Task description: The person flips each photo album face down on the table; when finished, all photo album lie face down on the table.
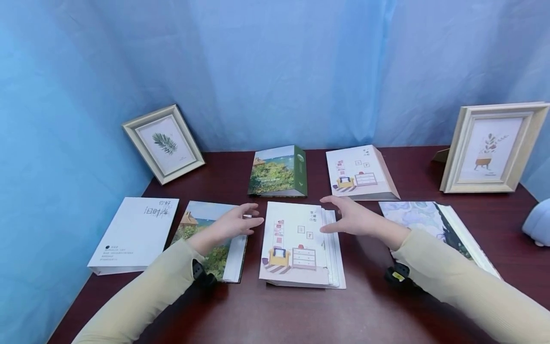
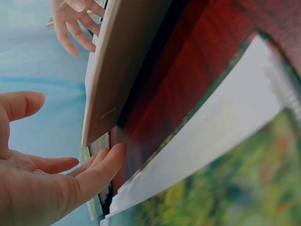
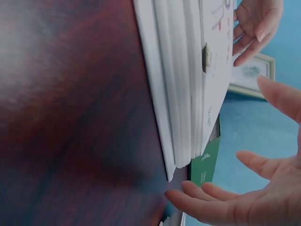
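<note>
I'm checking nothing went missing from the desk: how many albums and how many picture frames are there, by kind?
Albums: 6 — white, two landscape, two room-drawing, marbled.
Picture frames: 2 — leaf, plant.
Total: 8. A pale blue thing at the right edge is not counted.

Dark red-brown wooden counter (image 1: 369, 306) against blue cloth. Lying flat on it: white book with black writing (image 1: 135, 234) at far left, landscape-cover book (image 1: 215, 243) beside it, room-drawing album (image 1: 301, 243) in the middle, marbled-cover book (image 1: 434, 224) to the right. Standing behind: green landscape book (image 1: 279, 171), second room-drawing book (image 1: 358, 173). Leaf picture frame (image 1: 163, 142) at back left, plant picture frame (image 1: 494, 148) at back right.
</note>
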`<state>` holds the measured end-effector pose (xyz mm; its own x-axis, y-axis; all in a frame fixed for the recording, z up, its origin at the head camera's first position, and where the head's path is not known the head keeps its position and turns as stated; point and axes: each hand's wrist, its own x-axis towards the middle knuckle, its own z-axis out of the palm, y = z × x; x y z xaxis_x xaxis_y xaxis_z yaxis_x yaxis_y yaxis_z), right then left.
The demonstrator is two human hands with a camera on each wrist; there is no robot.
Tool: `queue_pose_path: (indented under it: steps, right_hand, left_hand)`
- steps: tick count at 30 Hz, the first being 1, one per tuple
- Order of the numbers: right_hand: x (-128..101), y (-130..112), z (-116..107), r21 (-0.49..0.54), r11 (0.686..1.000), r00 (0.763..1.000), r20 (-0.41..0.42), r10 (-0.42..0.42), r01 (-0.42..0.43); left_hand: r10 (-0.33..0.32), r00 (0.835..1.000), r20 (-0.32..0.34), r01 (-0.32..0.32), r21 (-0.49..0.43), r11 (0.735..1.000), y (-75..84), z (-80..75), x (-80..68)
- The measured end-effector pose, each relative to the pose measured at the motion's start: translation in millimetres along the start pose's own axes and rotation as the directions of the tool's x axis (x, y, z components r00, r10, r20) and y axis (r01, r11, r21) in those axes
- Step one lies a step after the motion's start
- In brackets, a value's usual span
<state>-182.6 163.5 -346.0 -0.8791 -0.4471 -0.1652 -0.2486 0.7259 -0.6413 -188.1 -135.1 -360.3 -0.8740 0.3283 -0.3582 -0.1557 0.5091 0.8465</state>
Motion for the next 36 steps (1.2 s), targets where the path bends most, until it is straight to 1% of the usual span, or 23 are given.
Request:
queue_pose_path:
  steps: [5,8,14,19,24,29,36]
  right_hand:
    - [-8,1,8,-0.047,0.998,0.999,0.009,0.034,-0.034]
    - [-12,-1,13,-0.057,0.998,0.999,0.019,0.042,-0.041]
    - [-18,-6,20,-0.064,0.996,0.998,0.021,0.060,-0.058]
    - [-19,-8,26,-0.097,0.992,0.996,0.019,0.082,-0.080]
    - [-19,-10,30,-0.118,0.990,0.997,0.024,0.079,-0.075]
    - [-19,-12,34,-0.144,0.985,0.995,0.015,0.100,-0.096]
    - [-17,-13,36,-0.183,0.976,0.993,0.001,0.117,-0.115]
  left_hand:
    - [0.005,0.999,0.041,-0.004,-0.019,1.000,-5.0,2.2,-2.8]
    - [-0.009,0.998,0.055,0.012,-0.038,0.999,-6.3,3.8,-3.2]
    - [-0.029,0.996,0.089,0.039,-0.107,0.993,-10.9,9.8,-2.9]
    - [-0.018,0.994,0.108,0.033,-0.145,0.989,-11.9,16.4,-2.6]
    - [-0.007,0.994,0.107,0.025,-0.162,0.987,-11.1,22.4,-1.3]
    - [0.009,0.994,0.108,0.013,-0.197,0.980,-12.2,25.8,-0.3]
    - [0.028,0.990,0.141,0.003,-0.215,0.977,-11.3,29.4,0.3]
